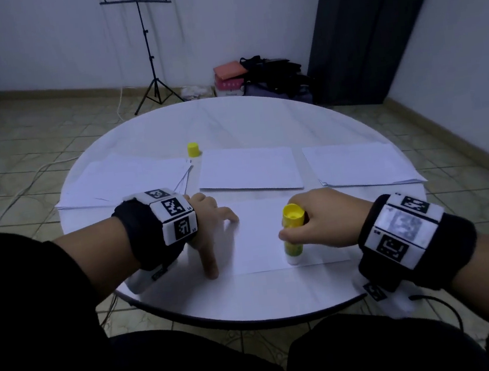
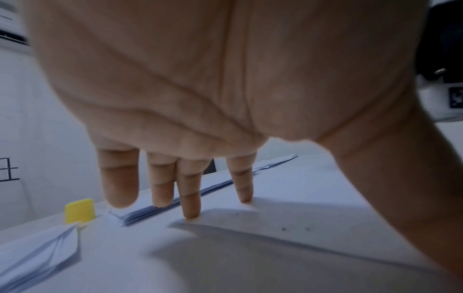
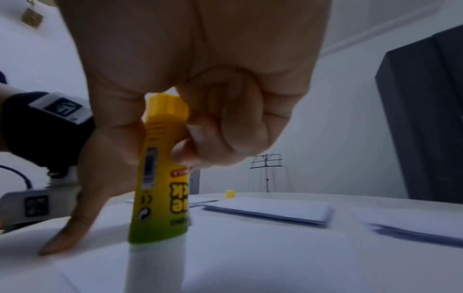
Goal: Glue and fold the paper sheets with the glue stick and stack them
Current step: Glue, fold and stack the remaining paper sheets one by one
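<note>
A white sheet (image 1: 261, 235) lies flat at the near middle of the round white table (image 1: 251, 301). My left hand (image 1: 211, 223) presses its left edge with spread, straight fingers; the fingertips (image 2: 191, 214) touch the paper. My right hand (image 1: 321, 222) grips a yellow-green glue stick (image 1: 292, 235) held upside down, its white glue end resting on the sheet near the front edge. The wrist view shows the curled fingers (image 3: 220, 128) round the glue stick (image 3: 160, 188). The yellow cap (image 1: 193, 149) stands alone at the back.
A stack of flat sheets (image 1: 125, 181) lies at the left, a folded pile (image 1: 250, 169) in the middle and another pile (image 1: 361, 165) at the right. Beyond the table stand a music stand (image 1: 149, 58), bags (image 1: 257, 75) and a dark cabinet (image 1: 371, 24).
</note>
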### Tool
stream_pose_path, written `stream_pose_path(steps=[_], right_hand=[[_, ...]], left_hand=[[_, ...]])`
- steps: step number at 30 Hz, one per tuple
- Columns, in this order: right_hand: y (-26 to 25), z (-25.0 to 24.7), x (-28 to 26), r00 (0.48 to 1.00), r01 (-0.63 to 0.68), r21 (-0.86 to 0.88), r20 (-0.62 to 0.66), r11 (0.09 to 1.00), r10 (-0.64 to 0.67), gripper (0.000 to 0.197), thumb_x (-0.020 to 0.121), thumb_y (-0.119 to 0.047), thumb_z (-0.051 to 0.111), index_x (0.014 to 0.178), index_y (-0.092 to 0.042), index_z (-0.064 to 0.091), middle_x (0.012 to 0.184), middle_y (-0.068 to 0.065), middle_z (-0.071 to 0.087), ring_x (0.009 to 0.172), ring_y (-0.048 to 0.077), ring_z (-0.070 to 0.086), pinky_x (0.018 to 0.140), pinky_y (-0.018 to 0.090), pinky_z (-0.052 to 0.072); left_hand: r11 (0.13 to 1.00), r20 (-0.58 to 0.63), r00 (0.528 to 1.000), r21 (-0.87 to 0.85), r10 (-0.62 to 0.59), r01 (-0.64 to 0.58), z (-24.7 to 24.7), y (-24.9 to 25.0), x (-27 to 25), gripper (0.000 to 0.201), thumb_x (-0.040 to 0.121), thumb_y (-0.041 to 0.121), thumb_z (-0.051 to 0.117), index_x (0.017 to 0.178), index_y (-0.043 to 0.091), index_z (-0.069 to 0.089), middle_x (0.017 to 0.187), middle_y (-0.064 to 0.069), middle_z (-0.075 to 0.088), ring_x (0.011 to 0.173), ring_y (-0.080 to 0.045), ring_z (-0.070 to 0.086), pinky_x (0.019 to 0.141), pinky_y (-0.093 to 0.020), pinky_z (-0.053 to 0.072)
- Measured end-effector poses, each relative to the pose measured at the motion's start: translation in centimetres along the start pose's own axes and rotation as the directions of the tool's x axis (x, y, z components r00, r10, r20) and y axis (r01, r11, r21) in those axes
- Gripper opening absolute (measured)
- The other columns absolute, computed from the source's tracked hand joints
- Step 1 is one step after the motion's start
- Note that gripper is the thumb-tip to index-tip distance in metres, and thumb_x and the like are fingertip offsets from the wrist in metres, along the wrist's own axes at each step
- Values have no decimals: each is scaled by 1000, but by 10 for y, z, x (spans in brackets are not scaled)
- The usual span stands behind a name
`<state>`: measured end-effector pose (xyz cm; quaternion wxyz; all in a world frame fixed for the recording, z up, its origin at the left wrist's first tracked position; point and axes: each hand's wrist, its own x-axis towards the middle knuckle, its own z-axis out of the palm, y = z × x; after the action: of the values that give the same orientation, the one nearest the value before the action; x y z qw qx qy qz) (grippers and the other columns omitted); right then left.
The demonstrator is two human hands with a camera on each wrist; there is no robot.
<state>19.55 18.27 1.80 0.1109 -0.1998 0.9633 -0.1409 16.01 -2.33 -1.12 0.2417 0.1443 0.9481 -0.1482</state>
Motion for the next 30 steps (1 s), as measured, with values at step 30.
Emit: stream_pose_path(steps=[30], right_hand=[[84, -27, -18, 953, -284, 580, 83, 764, 292, 31, 73, -6, 73, 99, -11, 57, 80, 9, 68, 69, 22, 67, 52, 25, 37]], left_hand=[[997, 81, 995, -49, 57, -53, -6, -2, 3, 120, 61, 45, 86, 148, 46, 4, 158, 8, -5, 146, -17, 10, 115, -42, 23]])
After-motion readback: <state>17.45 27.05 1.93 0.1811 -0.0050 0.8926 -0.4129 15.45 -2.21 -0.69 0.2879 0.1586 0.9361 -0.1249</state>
